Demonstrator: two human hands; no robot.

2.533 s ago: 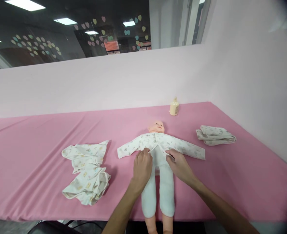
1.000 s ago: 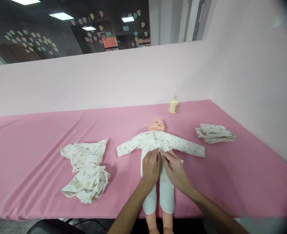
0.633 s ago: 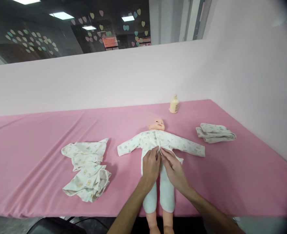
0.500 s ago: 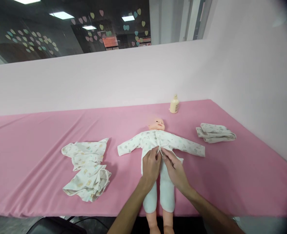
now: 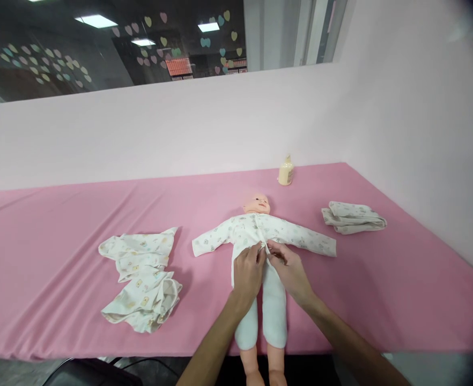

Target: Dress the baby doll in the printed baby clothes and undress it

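Observation:
A baby doll (image 5: 257,204) lies on its back, its head away from me and its feet past the table's near edge. It wears a white patterned long-sleeved top (image 5: 246,228), sleeves spread to both sides. My left hand (image 5: 249,268) is closed at the top's front edge, fingers pinching the fabric near the middle of the belly. Just beside it, my right hand (image 5: 288,268) pinches the other side of the same front opening. The fingertips almost meet, and the small fastening between them is hard to make out. Pale leg coverings (image 5: 274,311) show below my hands.
A crumpled patterned baby garment (image 5: 142,279) lies to the left on the pink sheet (image 5: 59,257). Folded patterned cloth (image 5: 354,218) rests at the right. A cream pump bottle (image 5: 285,172) stands near the back wall. A black chair (image 5: 94,372) is below the front edge.
The fingers of my right hand have shifted slightly at the top's front edge. My left hand stays at its place, and the doll lies as before. The view has moved a little.

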